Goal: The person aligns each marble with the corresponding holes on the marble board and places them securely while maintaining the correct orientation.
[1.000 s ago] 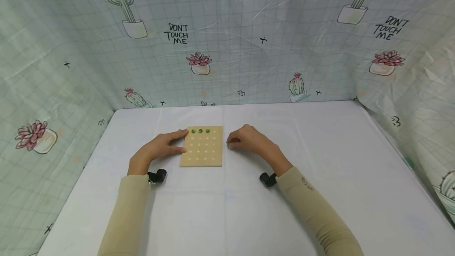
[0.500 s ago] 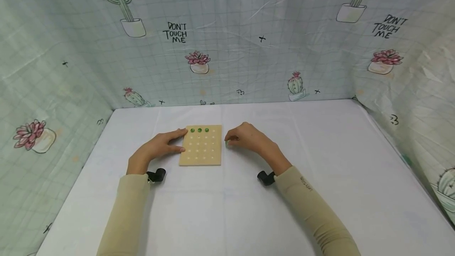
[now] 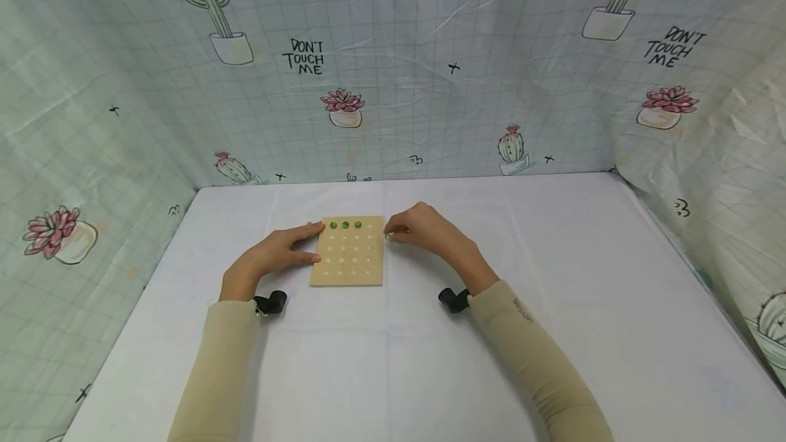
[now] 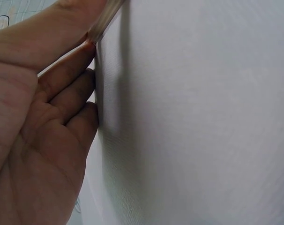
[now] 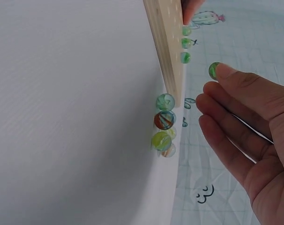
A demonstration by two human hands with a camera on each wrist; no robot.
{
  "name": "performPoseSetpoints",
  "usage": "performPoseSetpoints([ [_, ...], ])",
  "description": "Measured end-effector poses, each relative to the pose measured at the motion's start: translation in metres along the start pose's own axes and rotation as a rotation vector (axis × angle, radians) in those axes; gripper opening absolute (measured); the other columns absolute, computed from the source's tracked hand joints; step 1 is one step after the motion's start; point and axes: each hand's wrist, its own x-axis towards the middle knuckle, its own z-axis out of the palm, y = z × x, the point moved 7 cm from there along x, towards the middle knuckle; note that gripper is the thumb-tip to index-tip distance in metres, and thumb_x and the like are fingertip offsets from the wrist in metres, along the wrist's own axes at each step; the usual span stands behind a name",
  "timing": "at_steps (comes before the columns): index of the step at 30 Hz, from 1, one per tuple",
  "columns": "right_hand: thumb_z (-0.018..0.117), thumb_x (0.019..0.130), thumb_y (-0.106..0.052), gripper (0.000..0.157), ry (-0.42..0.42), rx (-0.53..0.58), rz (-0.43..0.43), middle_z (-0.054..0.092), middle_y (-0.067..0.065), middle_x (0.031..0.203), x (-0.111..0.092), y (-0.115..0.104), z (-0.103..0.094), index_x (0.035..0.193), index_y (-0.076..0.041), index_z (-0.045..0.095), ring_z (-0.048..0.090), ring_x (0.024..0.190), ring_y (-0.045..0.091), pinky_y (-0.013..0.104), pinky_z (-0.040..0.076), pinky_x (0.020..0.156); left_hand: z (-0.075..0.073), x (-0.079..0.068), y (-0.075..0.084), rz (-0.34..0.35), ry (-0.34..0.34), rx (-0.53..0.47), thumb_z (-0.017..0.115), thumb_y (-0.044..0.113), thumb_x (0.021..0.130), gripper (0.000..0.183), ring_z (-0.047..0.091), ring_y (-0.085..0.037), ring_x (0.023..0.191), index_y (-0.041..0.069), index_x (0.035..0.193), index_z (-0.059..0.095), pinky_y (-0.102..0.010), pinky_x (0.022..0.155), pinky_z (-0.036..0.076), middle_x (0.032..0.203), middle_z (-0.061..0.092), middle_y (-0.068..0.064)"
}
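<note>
A square wooden board (image 3: 348, 258) with rows of small hollows lies on the table. Three green marbles (image 3: 346, 225) sit along its far row. My left hand (image 3: 270, 256) touches the board's left edge, thumb and forefinger straight and spread. In the left wrist view its other fingertips (image 4: 88, 112) rest against the tabletop. My right hand (image 3: 424, 229) pinches a green marble (image 5: 214, 71) between thumb and fingertips, just beyond the board's right edge. The right wrist view shows this marble raised off the table.
Several loose marbles (image 5: 164, 120), green, yellow and red-blue, lie on the table against the board's right side; the right hand hides them in the head view. A white cloth covers the table (image 3: 393, 360). A cactus-printed curtain (image 3: 405, 87) stands behind and at both sides.
My right hand has risen and moved slightly away from me and left, bringing the pinched marble nearer the board's right edge. The left hand and board stay put.
</note>
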Motion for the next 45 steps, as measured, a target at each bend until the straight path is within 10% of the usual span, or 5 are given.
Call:
performPoseSetpoints([
  [45,0.073,0.096,-0.023,0.018,0.052,0.089,0.151,0.078,-0.005,0.109,0.055,0.026,0.014,0.112,-0.018,0.081,0.069,0.104,0.012,0.027,0.056,0.091,-0.003,0.0,0.006,0.029,0.001,0.042,0.075,0.039,0.092,0.083,0.021,-0.036,0.154,0.017,0.16,0.035,-0.058,0.122,0.021,0.166,0.026,-0.014],
])
